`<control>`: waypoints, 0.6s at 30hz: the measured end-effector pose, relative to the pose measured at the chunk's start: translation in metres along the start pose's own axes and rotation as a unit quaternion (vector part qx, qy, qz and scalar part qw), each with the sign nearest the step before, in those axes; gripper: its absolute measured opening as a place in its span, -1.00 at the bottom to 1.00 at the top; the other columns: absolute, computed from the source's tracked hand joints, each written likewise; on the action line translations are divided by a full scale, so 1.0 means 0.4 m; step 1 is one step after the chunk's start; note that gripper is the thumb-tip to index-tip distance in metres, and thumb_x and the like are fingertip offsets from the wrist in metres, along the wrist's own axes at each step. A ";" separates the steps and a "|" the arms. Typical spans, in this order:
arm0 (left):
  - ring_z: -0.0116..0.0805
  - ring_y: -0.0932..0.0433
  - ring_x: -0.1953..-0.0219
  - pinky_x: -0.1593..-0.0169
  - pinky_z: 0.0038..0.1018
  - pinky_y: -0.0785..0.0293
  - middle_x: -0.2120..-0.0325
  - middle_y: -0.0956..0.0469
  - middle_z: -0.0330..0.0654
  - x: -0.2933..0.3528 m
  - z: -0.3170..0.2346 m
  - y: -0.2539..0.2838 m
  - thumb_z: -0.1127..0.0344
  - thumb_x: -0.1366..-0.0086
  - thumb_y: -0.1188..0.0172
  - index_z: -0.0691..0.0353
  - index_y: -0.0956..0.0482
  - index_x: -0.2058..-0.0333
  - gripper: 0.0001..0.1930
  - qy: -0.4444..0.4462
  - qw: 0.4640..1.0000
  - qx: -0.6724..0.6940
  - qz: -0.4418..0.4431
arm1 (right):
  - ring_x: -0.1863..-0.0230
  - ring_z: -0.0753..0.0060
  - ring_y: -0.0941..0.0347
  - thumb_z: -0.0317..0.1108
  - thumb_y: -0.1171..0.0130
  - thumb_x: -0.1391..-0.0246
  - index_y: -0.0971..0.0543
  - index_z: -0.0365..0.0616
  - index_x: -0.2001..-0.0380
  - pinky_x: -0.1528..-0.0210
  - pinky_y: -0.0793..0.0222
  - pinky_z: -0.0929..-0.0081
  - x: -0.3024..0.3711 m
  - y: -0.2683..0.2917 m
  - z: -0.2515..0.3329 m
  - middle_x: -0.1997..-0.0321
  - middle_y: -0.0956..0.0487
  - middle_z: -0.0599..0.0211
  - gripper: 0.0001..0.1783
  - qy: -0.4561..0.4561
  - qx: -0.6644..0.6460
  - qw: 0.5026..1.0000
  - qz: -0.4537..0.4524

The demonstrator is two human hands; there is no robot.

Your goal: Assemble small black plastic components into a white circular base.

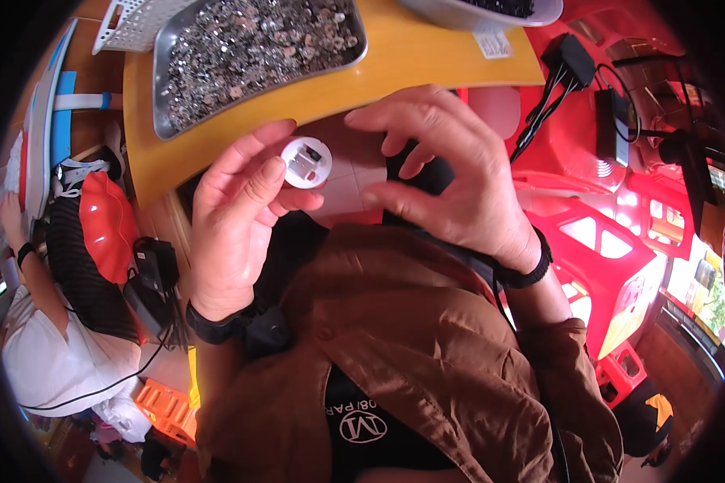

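Note:
Between the thumb and fingers of my left hand [238,205] is a small round white plastic case [307,162]. Its face toward me shows metal pieces and a small dark part set inside. My right hand [451,165] hovers to the right of the case, fingers curved and spread apart, with nothing visible in it. Beyond my hands, a metal tray [159,101] full of small shiny metal parts rests on the yellow table [411,60].
A white perforated basket [125,28] stands behind the tray's left side, and a bowl [467,14] of dark pieces sits at the far right. Red plastic seats [576,233] fill the right. At left, a person in white [72,354] is near a red bowl-shaped thing [107,229].

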State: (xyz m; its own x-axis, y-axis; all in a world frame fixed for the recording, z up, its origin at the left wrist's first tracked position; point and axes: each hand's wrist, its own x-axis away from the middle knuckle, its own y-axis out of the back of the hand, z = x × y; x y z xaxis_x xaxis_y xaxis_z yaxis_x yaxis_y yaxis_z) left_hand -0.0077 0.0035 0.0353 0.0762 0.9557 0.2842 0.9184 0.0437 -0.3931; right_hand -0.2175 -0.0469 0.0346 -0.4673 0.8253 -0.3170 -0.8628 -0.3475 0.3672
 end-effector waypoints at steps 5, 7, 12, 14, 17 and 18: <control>-0.41 -0.52 0.25 0.25 -0.49 -0.55 0.20 -0.48 -0.14 0.000 -0.036 -0.005 0.39 -0.24 -0.07 0.34 -0.34 -0.01 -0.64 0.000 1.000 0.020 0.022 | 0.27 0.29 -0.46 -0.53 -0.33 0.38 -0.51 -0.07 0.09 0.29 -0.46 0.46 -0.066 -0.016 0.033 0.16 -0.43 0.24 -0.39 0.111 0.100 0.987 0.061; -0.43 -0.52 0.25 0.27 -0.50 -0.55 0.25 -0.48 -0.18 -0.004 -0.043 0.002 0.39 -0.23 -0.08 0.34 -0.33 -0.01 -0.63 0.005 0.999 0.029 0.028 | 0.26 0.22 -0.47 -0.46 -0.34 0.34 -0.53 -0.06 0.12 0.26 -0.45 0.40 -0.083 -0.022 0.048 0.19 -0.45 0.23 -0.45 0.111 0.108 0.986 0.065; -0.44 -0.51 0.24 0.25 -0.50 -0.54 0.26 -0.49 -0.19 -0.012 -0.065 0.020 0.42 -0.20 -0.12 0.35 -0.35 0.01 -0.63 0.001 0.998 0.051 0.030 | 0.27 0.23 -0.47 -0.35 -0.35 0.31 -0.56 -0.04 0.20 0.25 -0.45 0.37 -0.126 -0.033 0.046 0.29 -0.49 0.28 -0.55 0.116 0.110 0.982 0.104; -0.44 -0.51 0.23 0.24 -0.51 -0.53 0.25 -0.49 -0.19 -0.016 -0.059 0.037 0.44 -0.19 -0.14 0.35 -0.35 0.01 -0.62 -0.025 0.999 0.018 0.026 | 0.30 0.24 -0.48 -0.36 -0.34 0.29 -0.57 -0.06 0.23 0.27 -0.44 0.39 -0.139 -0.046 0.053 0.30 -0.50 0.28 -0.59 0.124 0.110 0.981 0.097; -0.46 -0.51 0.25 0.22 -0.53 -0.52 0.29 -0.51 -0.18 -0.024 -0.070 0.052 0.51 -0.13 -0.19 0.36 -0.40 0.08 -0.65 -0.049 0.999 -0.011 -0.006 | 0.35 0.24 -0.49 -0.40 -0.32 0.25 -0.58 -0.09 0.26 0.31 -0.44 0.42 -0.169 -0.049 0.066 0.31 -0.52 0.27 -0.65 0.064 0.031 0.987 0.143; -0.47 -0.51 0.28 0.23 -0.54 -0.51 0.30 -0.52 -0.18 -0.024 -0.074 0.062 0.50 -0.13 -0.19 0.36 -0.41 0.11 -0.68 -0.043 0.999 -0.015 -0.001 | 0.35 0.24 -0.49 -0.40 -0.32 0.25 -0.58 -0.09 0.26 0.31 -0.44 0.42 -0.177 -0.054 0.062 0.31 -0.52 0.27 -0.65 0.062 0.029 0.986 0.151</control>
State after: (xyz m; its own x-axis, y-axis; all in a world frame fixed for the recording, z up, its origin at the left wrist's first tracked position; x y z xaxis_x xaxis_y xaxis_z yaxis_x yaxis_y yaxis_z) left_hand 0.0257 -0.0133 0.0486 0.0424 0.9772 0.2082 0.9300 0.0375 -0.3656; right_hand -0.1611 -0.0866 0.0708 -0.7243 0.6265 -0.2878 -0.6697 -0.5402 0.5095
